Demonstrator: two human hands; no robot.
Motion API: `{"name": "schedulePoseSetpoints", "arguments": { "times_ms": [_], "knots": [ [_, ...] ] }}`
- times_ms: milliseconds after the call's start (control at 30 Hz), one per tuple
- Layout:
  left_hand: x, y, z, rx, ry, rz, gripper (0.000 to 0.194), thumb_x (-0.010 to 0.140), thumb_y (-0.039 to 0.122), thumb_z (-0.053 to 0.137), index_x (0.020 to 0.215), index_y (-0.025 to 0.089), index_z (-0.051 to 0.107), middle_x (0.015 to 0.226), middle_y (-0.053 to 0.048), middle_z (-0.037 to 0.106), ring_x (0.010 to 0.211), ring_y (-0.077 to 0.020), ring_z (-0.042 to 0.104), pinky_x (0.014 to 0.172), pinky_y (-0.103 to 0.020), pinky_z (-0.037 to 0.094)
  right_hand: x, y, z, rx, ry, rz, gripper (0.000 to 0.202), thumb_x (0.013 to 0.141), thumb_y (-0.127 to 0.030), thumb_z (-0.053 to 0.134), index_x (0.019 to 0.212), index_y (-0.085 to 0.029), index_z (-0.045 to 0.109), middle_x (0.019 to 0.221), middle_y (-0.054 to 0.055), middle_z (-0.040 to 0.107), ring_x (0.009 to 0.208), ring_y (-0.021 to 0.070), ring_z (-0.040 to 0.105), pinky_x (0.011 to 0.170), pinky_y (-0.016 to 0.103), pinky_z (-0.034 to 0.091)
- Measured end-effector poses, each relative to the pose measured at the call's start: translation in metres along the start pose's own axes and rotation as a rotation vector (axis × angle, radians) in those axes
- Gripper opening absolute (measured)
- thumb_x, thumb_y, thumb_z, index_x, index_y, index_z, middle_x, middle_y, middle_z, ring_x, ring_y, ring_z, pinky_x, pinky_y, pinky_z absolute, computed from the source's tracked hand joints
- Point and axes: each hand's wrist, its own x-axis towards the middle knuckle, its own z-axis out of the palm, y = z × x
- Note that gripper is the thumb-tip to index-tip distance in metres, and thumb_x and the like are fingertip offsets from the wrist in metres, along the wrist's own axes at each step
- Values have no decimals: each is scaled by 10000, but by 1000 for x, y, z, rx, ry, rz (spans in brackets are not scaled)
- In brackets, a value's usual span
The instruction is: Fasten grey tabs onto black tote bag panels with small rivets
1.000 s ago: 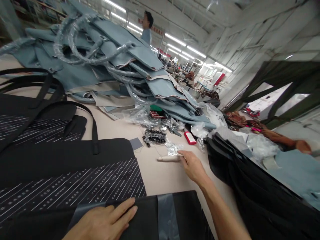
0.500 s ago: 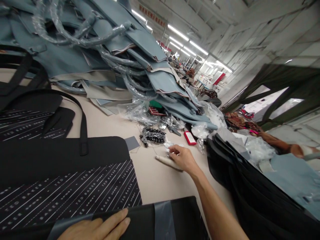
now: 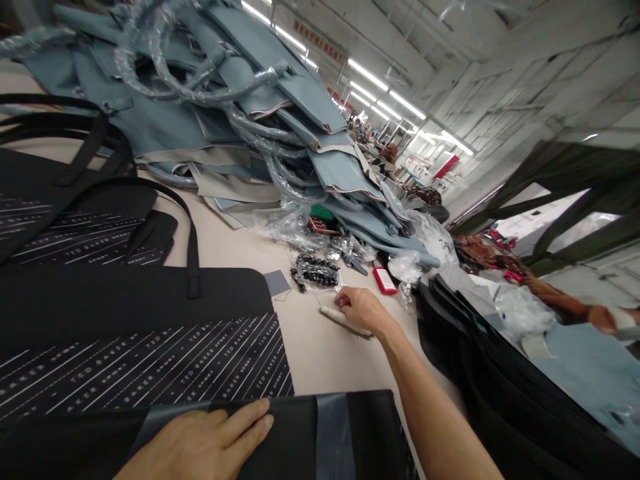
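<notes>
Black sheet material is lying across the near edge of the table: a folded-looking piece [image 3: 293, 437] with a glossy dark strip [image 3: 334, 433], its far edge running just in front of the left hand's fingertips. The left hand [image 3: 200, 440] is resting flat on it, fingers extended and slightly parted. A pale stretch of tabletop [image 3: 325, 370] is opening between the striped, lettered lining [image 3: 235, 360] and the black stack [image 3: 480, 380] on the right, and over this strip the right hand [image 3: 363, 310] is reaching, giving it room toward the near side. A pale, tapered tool [image 3: 340, 317] is lying beneath that hand, its rear end partly covered.

The right fingers are curling inward near a shiny scrap; whether they are pinching anything, I cannot tell. The near piece is running out of view at the bottom, and the left wrist is being cut off there too.

Just beyond the right hand, a clear wrapper [image 3: 316, 272] is holding small black pieces. A whitish plastic bag [image 3: 433, 233] is sitting against the blue-grey panels [image 3: 300, 103]; its contents are remaining unreadable.
</notes>
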Motion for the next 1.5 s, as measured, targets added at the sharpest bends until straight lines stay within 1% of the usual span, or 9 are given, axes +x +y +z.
{"name": "schedulePoseSetpoints", "arguments": {
  "times_ms": [100, 233, 400, 533, 600, 733, 967, 1267, 1500],
  "knots": [
    [9, 7, -27, -13, -22, -31, 664, 755, -23, 455, 1341, 250, 606, 1337, -35, 663, 787, -162, 704, 711, -279, 568, -4, 0, -1, 105, 48, 8, 221, 701, -58, 602, 855, -175, 708, 748, 26, 698, 735, 173, 614, 721, 270, 419],
    [17, 16, -51, 1, -93, -65, 650, 738, -51, 505, 1304, 242, 636, 1290, -22, 687, 773, -166, 705, 705, -290, 570, -21, 0, -6, 355, 130, 67, 268, 744, -220, 592, 989, -130, 652, 754, 36, 656, 690, 167, 597, 686, 298, 461],
    [13, 19, -45, 9, -91, -112, 616, 802, -35, 506, 1342, 242, 611, 1330, -23, 670, 804, -181, 689, 726, -331, 545, -55, -17, -8, 680, 137, 96, 467, 700, -458, 702, 1030, -142, 605, 782, 15, 639, 657, 148, 603, 664, 318, 515],
    [9, 20, -43, 6, -80, -75, 460, 900, 66, 534, 1328, 223, 598, 1368, -27, 642, 805, -193, 660, 708, -360, 516, -82, -48, 4, 982, 90, 91, 475, 624, -366, 845, 995, -146, 647, 742, 3, 648, 642, 134, 592, 616, 288, 505],
    [9, 20, -46, 1, -74, -61, 382, 939, 124, 536, 1308, 204, 597, 1370, -27, 635, 812, -195, 647, 704, -365, 507, -92, -63, 14, 1043, 34, 84, 438, 620, -323, 864, 972, -152, 668, 751, 11, 663, 661, 135, 601, 604, 274, 510],
    [11, 19, -50, 15, -95, -47, 342, 972, 184, 519, 1308, 185, 580, 1317, -49, 641, 786, -192, 623, 660, -364, 483, -106, -86, 35, 1033, -90, 60, 390, 635, -315, 861, 955, -171, 691, 793, 27, 691, 697, 139, 629, 633, 269, 528],
    [9, 19, -48, 23, -106, -43, 338, 975, 197, 510, 1311, 191, 553, 1177, -46, 656, 760, -207, 617, 631, -381, 491, -114, -104, 63, 821, -288, -118, 284, 794, -227, 682, 1077, -202, 682, 890, 14, 705, 810, 132, 652, 758, 267, 511],
    [9, 19, -47, 25, -92, -25, 320, 980, 200, 500, 1294, 183, 555, 1121, -41, 661, 744, -208, 612, 612, -392, 497, -101, -114, 58, 595, -349, -196, 353, 761, -76, 557, 1069, -190, 685, 854, -11, 720, 764, 124, 668, 700, 243, 500],
    [9, 19, -45, 16, -116, -46, 398, 977, 198, 498, 1373, 157, 505, 1201, -51, 647, 788, -212, 620, 641, -395, 506, -91, -123, 46, 397, -429, -262, 409, 720, 24, 539, 1017, -202, 705, 852, -25, 739, 771, 126, 689, 689, 230, 505]
  ]
}}
